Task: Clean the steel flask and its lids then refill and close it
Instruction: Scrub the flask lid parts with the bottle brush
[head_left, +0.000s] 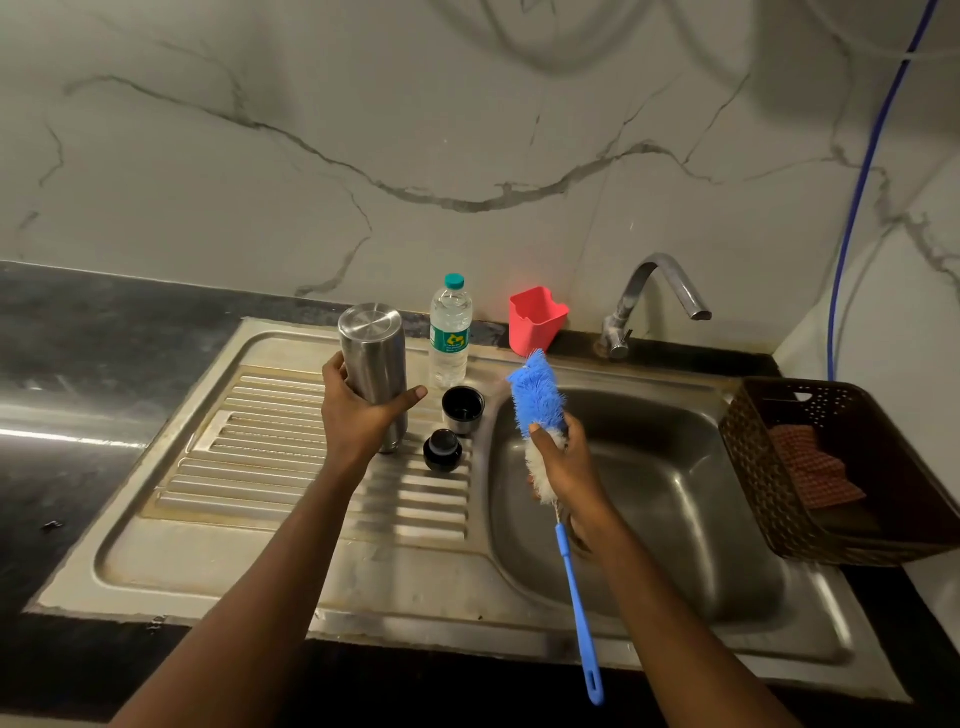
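**Flask and brush held over a steel sink**

A steel sink unit is set into a dark stone countertop (78, 364), against a wall (363, 130) of pale, grey-veined marble. A ribbed drainboard (260, 467) lies to the left and the basin (675, 493) to the right. A curved tap (654, 291) stands behind the basin, and a thin blue tube (857, 197) runs down the wall at the right.

Along the back edge stand a red plastic holder (535, 322) and a clear water bottle (450, 338) with a teal cap. A brown woven basket (753, 467) holding a red checked cloth (810, 473) crowds the basin's right rim. The front and left of the drainboard lie bare.

The left hand (358, 415) grips the steel flask (374, 348) around its lower half, above the drainboard's back ribs. The flask's long axis is near upright, leaning slightly left, with a closed flat steel end facing up. Whether its lower end touches the ribs cannot be told.

Just right of it stand a steel cup lid (463, 410), open side up, and a black stopper lid (442, 451).

The right hand (566, 462) is closed around the bristles of a blue-and-white bottle brush (537, 395) over the basin's left edge. The bristle tip points up and away, and the blue handle slants down toward the sink's front rim.
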